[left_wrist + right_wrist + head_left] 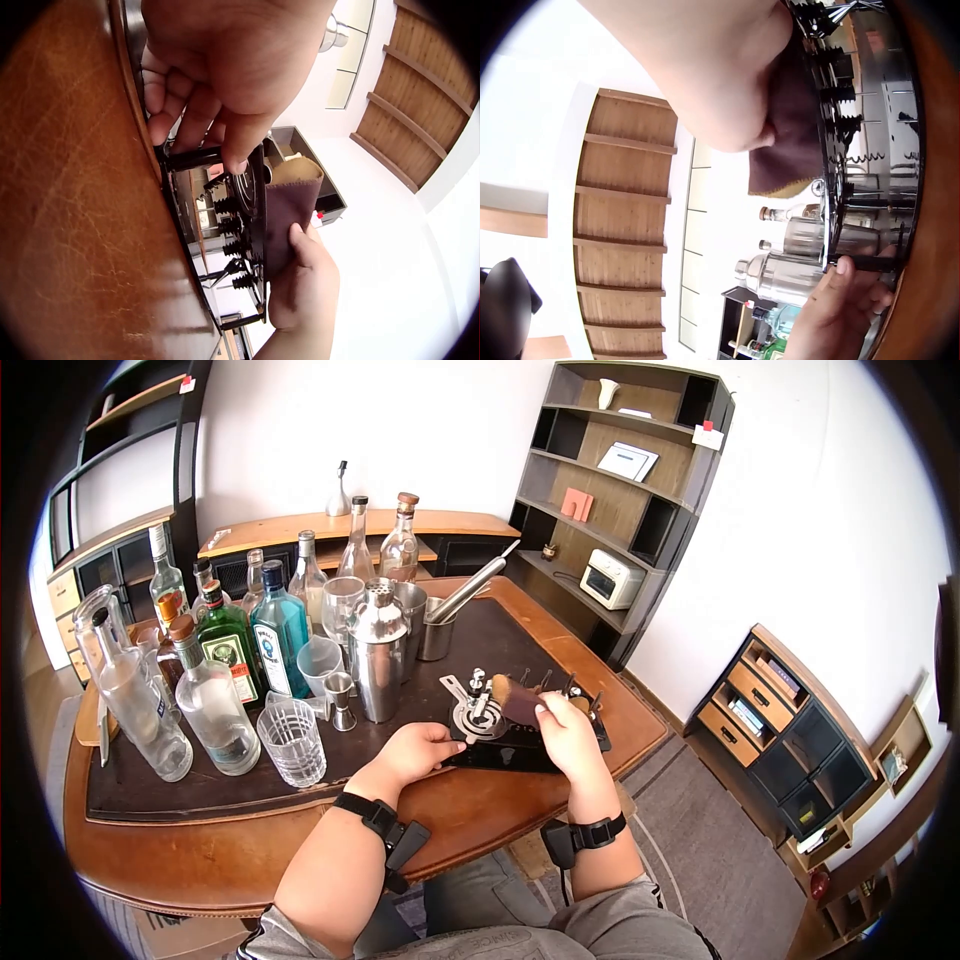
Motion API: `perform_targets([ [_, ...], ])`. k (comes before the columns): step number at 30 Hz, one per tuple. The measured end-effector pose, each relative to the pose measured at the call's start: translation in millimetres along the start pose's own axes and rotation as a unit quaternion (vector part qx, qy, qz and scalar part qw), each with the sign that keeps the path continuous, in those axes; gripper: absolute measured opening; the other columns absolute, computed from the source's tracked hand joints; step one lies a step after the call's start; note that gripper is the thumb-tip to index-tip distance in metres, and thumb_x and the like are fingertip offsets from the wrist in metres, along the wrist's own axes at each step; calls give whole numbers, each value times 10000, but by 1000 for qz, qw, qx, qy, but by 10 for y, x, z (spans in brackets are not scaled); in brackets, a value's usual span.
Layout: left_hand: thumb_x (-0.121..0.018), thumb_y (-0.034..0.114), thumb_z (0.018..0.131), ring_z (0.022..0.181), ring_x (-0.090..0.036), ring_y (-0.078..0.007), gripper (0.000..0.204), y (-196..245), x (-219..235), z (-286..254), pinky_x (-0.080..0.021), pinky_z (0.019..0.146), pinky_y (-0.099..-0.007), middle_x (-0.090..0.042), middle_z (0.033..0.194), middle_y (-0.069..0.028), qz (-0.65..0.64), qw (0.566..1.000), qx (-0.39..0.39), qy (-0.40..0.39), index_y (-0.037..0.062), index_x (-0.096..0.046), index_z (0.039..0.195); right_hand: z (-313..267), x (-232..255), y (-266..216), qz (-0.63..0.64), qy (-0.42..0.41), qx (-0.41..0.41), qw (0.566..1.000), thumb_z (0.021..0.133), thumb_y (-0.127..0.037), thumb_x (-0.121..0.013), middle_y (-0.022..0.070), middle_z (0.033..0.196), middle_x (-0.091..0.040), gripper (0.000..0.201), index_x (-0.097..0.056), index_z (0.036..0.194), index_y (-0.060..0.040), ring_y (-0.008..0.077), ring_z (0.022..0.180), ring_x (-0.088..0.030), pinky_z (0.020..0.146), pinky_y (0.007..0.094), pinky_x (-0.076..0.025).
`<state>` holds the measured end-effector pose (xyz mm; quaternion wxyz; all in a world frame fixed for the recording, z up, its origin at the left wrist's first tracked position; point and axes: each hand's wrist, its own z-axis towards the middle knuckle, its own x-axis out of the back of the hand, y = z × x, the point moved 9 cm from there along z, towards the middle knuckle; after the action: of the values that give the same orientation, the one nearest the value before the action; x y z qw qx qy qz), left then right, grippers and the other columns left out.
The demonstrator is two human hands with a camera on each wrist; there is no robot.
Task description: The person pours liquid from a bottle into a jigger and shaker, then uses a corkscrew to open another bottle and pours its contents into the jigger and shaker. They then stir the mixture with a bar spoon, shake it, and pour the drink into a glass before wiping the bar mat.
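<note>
A black bar-tool rack (505,758) stands near the front edge of the table, with a Hawthorne strainer (478,718) lying on its left part. Thumb and fingers of my left hand (410,753) grip the rack's left end post, clearly seen in the left wrist view. My right hand (570,738) pinches a dark maroon cloth (520,705) with a tan underside, held over the top of the rack. In the right wrist view the cloth (795,142) hangs close to the rack's top plate. Below that plate, black ribbed stoppers (229,225) and a corkscrew (866,157) hang.
Left of the rack stand a steel shaker (379,665), a jigger (342,702), a cut-glass tumbler (292,745) and several bottles, among them a blue one (280,635). Behind it, a metal cup (436,635) holds tools. A shelf unit (610,510) stands beyond the table.
</note>
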<state>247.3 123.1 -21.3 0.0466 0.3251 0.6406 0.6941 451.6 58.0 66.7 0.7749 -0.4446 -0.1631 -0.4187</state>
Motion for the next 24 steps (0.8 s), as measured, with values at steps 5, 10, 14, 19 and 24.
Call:
perform_targets([
  [5,-731,252,866,576,-529,-123,281,17,1,-4,-464,586,-301,-578,625,-52,-6,1000,-1,-1,9,-641,757,-275,457,268,226,273,-16,935,1007,-94,-460,76,1040,-643,221,-577,1161,13,151,971,-591,891,287,-454],
  [10,-727,257,870,586,-508,-104,300,56,1,-41,-424,558,-298,-552,625,-24,-20,1000,8,-1,23,-617,718,-450,606,-22,193,320,47,926,1008,-54,-431,103,1083,-640,242,-552,1201,25,166,1005,-603,921,305,-461],
  [14,-729,257,867,579,-506,-100,286,35,-4,-36,-413,549,-287,-565,628,-20,-23,1000,19,3,32,-629,721,-337,294,-285,-54,197,102,974,907,-40,-543,219,1078,-651,241,-602,1136,7,398,1005,-619,867,445,-499],
  [19,-735,249,860,575,-510,-100,286,55,5,-71,-418,553,-288,-568,624,-19,-23,999,43,2,37,-620,706,-395,-176,-301,-152,69,109,980,854,-17,-578,121,1140,-680,220,-612,1071,-31,311,1113,-621,1003,513,-433],
  [24,-742,239,853,583,-521,-106,319,17,0,-8,-432,564,-295,-551,612,-18,-2,1000,2,6,37,-575,671,-588,-137,-273,-99,53,112,987,838,8,-577,115,1227,-652,227,-598,1060,-38,317,1168,-592,1043,510,-393],
])
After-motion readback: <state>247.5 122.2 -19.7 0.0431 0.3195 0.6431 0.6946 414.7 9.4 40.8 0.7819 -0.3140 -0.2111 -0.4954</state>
